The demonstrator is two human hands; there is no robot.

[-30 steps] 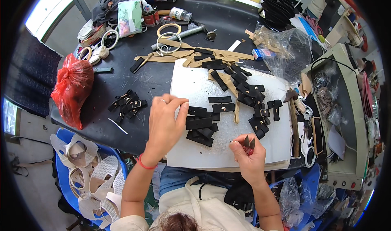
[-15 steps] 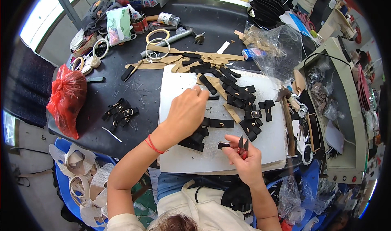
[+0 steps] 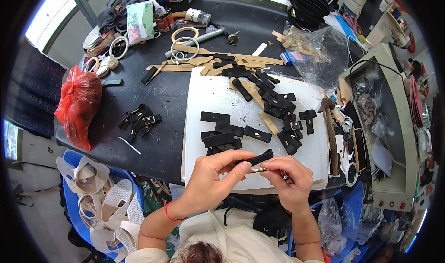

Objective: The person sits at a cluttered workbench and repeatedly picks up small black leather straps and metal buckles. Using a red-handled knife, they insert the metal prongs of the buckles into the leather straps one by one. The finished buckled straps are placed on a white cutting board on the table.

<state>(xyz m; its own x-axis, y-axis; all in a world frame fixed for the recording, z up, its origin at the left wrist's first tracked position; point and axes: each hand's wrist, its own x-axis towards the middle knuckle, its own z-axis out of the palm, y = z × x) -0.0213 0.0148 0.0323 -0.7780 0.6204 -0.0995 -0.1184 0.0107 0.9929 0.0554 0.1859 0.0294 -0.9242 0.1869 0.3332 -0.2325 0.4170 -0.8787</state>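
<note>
While the left hand (image 3: 211, 179) is clamping a flat, matte black fabric strap (image 3: 260, 157) between thumb and fingers, the right hand (image 3: 289, 179) is pinching a thin, gold-coloured piece (image 3: 257, 171) just below it. Above the near part of a smooth white board (image 3: 208, 91), the strap is slanting, its long axis pointing up and rightward. Both hands are facing each other, forearms angling inward. Beyond, flat black fabric strips (image 3: 219, 138) are overlapping on the board, which is resting on a glossy black table (image 3: 162, 96).
</note>
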